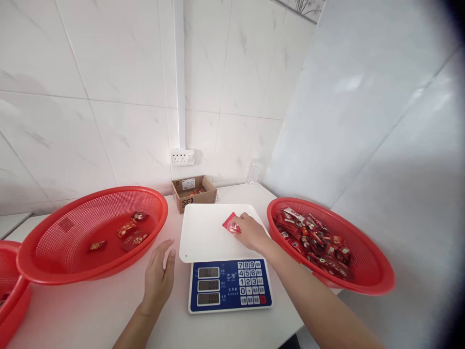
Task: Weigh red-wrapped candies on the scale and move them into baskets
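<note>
Red foil candy packet (230, 223), probably light, soft and slippery, best pinched at an edge, on digital scale (207, 232) platform; right hand (250, 231) atop it, fingers together, grip unclear; left hand (158, 276) open beside scale, fingers apart.

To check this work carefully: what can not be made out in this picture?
In the head view:
The red packet under the right hand: fingers cover part of it, so its print is unreadable.
The scale display: digits too small to read.
The packets in the right basket: upper ones hide lower ones, so no count.
The cardboard box: its walls hide most of its contents.
The far-left red basket: cut off by the picture's edge and the nearer basket.
</note>
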`<state>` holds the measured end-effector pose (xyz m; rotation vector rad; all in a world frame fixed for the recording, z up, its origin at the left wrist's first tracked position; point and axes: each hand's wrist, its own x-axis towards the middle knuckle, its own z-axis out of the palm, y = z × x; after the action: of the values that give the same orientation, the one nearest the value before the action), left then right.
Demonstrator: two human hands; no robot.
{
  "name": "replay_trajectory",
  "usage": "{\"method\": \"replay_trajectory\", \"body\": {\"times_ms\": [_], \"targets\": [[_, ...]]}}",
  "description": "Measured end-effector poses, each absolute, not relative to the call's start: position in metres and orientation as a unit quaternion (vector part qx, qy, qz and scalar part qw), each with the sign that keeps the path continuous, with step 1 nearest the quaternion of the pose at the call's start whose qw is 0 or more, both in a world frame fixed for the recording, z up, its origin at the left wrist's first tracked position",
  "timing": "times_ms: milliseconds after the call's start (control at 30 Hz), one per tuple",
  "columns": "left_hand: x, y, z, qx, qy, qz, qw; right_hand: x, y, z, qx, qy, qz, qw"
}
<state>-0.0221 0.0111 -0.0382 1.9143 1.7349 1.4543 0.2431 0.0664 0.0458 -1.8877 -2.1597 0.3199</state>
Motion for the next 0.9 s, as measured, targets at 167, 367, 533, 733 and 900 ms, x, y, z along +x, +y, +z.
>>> {"method": "replay_trajectory", "body": {"times_ms": [167, 367, 533, 733, 900], "targets": [[-0.027, 0.013, -0.046, 0.636, 0.571, 0.511, 0.093, 0.190, 0.086, 0.079, -0.540, -0.800, 0.210, 0.154], [-0.024, 0.008, -0.049, 0.662, 0.542, 0.510, 0.092, 0.123, 0.095, 0.127, -0.343, -0.807, 0.352, 0.329], [-0.022, 0.010, -0.055, 0.710, 0.493, 0.496, 0.080, 0.177, 0.092, 0.122, -0.439, -0.838, 0.183, 0.268], [-0.021, 0.012, -0.063, 0.693, 0.510, 0.502, 0.087, 0.335, 0.070, 0.091, -0.722, -0.682, 0.052, 0.102], [-0.019, 0.009, -0.069, 0.699, 0.507, 0.496, 0.096, 0.407, 0.042, 0.056, -0.775, -0.621, 0.112, -0.039]]}}
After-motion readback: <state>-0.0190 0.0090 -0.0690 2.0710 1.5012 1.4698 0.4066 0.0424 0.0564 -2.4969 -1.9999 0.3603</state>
